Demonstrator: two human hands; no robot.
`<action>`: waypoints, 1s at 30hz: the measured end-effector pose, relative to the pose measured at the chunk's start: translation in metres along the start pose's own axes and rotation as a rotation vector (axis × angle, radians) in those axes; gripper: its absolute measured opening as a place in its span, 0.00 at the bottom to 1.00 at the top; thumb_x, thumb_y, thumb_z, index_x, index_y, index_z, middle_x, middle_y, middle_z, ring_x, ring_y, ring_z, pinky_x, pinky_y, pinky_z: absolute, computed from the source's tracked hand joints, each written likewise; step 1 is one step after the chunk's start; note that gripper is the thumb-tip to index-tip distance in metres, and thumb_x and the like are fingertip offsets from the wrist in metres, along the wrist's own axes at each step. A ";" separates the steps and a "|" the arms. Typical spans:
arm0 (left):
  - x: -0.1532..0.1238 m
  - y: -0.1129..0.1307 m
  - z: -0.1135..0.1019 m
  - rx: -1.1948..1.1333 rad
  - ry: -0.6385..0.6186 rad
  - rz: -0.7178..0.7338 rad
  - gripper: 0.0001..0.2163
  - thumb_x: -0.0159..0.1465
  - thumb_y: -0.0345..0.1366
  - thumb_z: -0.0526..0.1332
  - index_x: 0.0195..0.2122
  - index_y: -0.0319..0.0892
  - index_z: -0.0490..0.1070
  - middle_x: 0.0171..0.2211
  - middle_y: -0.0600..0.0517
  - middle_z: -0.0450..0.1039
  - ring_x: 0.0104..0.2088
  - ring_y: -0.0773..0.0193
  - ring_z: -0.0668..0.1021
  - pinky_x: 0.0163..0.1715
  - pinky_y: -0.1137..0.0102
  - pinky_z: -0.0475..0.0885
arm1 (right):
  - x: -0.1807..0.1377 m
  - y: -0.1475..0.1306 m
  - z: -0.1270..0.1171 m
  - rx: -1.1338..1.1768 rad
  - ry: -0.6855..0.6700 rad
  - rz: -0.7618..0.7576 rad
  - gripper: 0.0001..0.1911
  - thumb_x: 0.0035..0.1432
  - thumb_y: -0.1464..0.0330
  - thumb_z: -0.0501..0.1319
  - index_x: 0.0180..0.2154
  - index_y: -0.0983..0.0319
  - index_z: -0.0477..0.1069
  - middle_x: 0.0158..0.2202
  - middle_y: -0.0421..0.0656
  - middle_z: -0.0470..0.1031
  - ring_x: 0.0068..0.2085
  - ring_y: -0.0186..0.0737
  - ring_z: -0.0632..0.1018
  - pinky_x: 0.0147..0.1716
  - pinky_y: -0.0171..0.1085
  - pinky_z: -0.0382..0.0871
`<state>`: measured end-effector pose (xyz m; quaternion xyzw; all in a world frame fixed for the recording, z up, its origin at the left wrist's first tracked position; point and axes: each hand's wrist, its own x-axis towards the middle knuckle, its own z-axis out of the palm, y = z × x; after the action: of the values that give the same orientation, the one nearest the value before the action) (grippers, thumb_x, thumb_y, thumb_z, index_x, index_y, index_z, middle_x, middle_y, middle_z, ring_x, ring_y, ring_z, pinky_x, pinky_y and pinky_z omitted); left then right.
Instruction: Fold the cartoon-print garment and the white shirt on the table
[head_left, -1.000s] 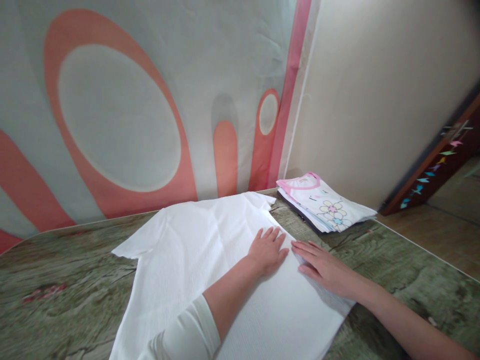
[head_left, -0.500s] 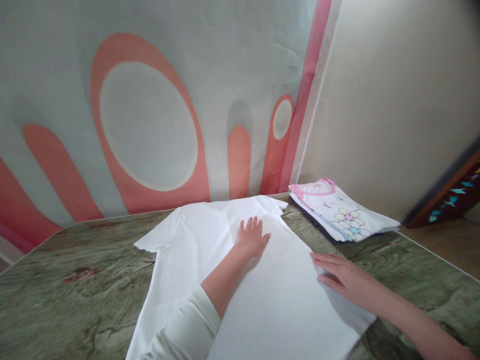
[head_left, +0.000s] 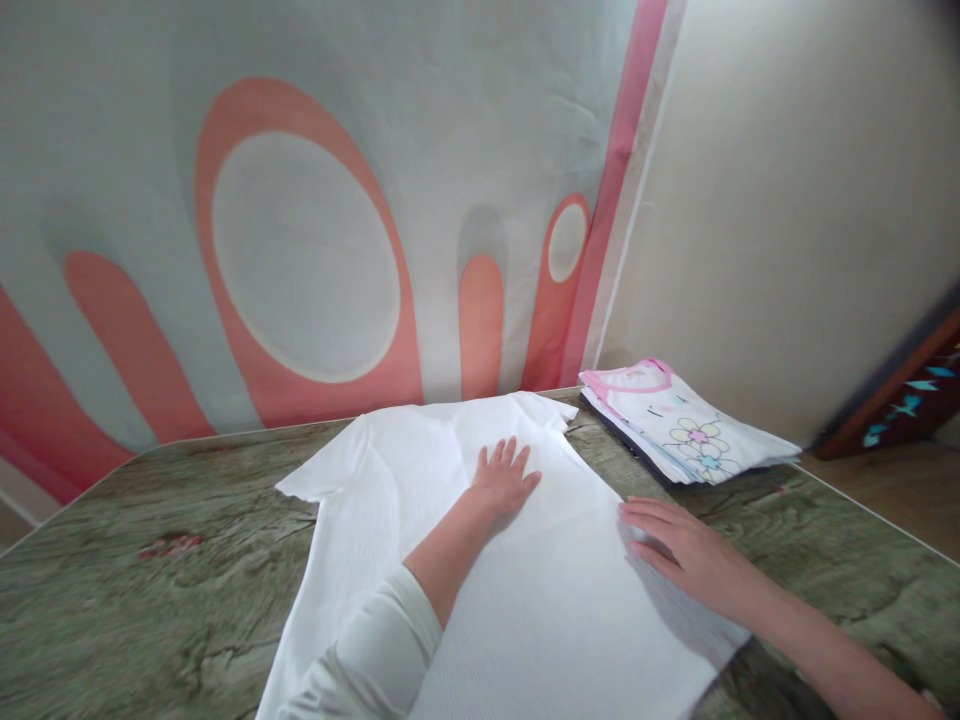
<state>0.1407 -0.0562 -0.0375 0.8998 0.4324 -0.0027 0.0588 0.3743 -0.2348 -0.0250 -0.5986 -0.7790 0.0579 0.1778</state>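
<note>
Two hands [head_left: 504,482] flat on shirt [head_left: 420,520], green table [head_left: 135,600]

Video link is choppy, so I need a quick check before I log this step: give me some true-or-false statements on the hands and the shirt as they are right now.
1. The left hand lies flat on the white T-shirt. True.
2. The right hand holds a sleeve up in the air. False: it rests open at the shirt's right edge.
3. The folded stack sits near the far right corner of the table. True.
4. The white T-shirt is folded in half. False: it lies spread out, both sleeves showing.
</note>
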 end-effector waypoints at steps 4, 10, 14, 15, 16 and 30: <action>-0.015 -0.001 -0.012 -0.023 -0.060 0.061 0.29 0.66 0.53 0.37 0.64 0.42 0.44 0.65 0.45 0.38 0.64 0.52 0.46 0.58 0.50 0.42 | 0.004 -0.011 0.004 0.020 -0.056 -0.026 0.24 0.59 0.61 0.54 0.56 0.58 0.62 0.60 0.44 0.60 0.59 0.45 0.61 0.59 0.46 0.56; -0.075 -0.022 -0.018 0.056 0.004 0.089 0.27 0.67 0.52 0.38 0.64 0.45 0.47 0.65 0.48 0.38 0.64 0.53 0.44 0.59 0.50 0.39 | -0.004 -0.012 0.010 -0.009 -0.208 -0.035 0.27 0.61 0.57 0.51 0.60 0.58 0.56 0.63 0.42 0.53 0.62 0.45 0.56 0.61 0.47 0.51; -0.113 -0.032 -0.017 0.059 0.043 0.041 0.27 0.67 0.51 0.39 0.64 0.44 0.45 0.65 0.48 0.38 0.64 0.53 0.44 0.59 0.52 0.41 | -0.019 -0.011 0.016 -0.020 -0.183 -0.001 0.30 0.61 0.55 0.51 0.62 0.57 0.51 0.64 0.42 0.48 0.63 0.48 0.53 0.61 0.49 0.50; -0.119 -0.033 -0.017 0.049 0.041 0.037 0.27 0.67 0.51 0.39 0.64 0.44 0.44 0.65 0.48 0.38 0.64 0.54 0.44 0.59 0.53 0.42 | -0.023 -0.012 0.018 -0.029 -0.174 0.006 0.31 0.60 0.55 0.51 0.62 0.56 0.49 0.64 0.41 0.46 0.63 0.48 0.53 0.61 0.50 0.50; -0.124 -0.034 -0.017 0.037 0.041 0.041 0.27 0.68 0.51 0.39 0.64 0.44 0.43 0.65 0.47 0.38 0.64 0.55 0.44 0.60 0.54 0.42 | -0.028 -0.013 0.020 -0.040 -0.170 0.012 0.32 0.60 0.54 0.51 0.63 0.55 0.47 0.65 0.40 0.45 0.63 0.49 0.52 0.61 0.51 0.50; -0.149 -0.019 -0.018 -0.064 0.068 0.112 0.24 0.68 0.49 0.38 0.63 0.50 0.47 0.65 0.51 0.40 0.64 0.55 0.45 0.60 0.53 0.43 | -0.011 -0.025 -0.003 -0.084 -0.229 -0.071 0.26 0.60 0.54 0.51 0.58 0.51 0.59 0.59 0.42 0.62 0.60 0.52 0.61 0.60 0.58 0.46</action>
<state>0.0316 -0.1588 -0.0134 0.9198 0.3830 0.0447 0.0729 0.3550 -0.2522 -0.0169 -0.5670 -0.8166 0.0870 0.0645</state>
